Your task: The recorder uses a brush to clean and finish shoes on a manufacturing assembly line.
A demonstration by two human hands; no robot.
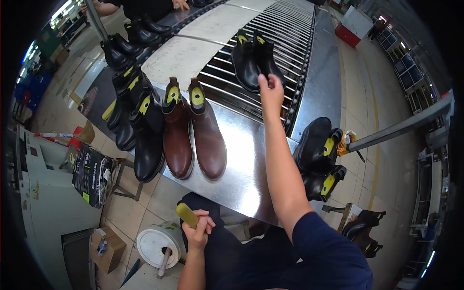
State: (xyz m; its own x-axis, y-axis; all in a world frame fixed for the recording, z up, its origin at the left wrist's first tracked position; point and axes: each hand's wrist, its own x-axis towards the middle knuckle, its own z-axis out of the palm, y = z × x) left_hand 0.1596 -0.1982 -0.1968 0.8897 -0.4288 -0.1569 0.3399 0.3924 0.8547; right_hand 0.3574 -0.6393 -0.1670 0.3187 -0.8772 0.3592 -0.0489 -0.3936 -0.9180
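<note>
My left hand (198, 231), low in front of my lap, is closed around a yellow-green insole (186, 215). My right arm stretches forward over the metal table, and the right hand (272, 93) is at the toes of a pair of black ankle boots (245, 65) on the roller conveyor. Its thumb and fingers are apart with nothing visibly gripped; whether they touch the boots I cannot tell. A pair of brown ankle boots (209, 140) stands at the table's left part, yellow-green insoles showing inside. Beside them stand several black boots (147, 140).
The steel table (241, 179) meets the roller conveyor (295, 29). More black boots (314, 145) lie at the table's right edge, near a slanted metal bar (401, 123). A white bucket (152, 244) and cardboard box (111, 246) stand low at left. A co-worker's hand (181, 4) shows far off.
</note>
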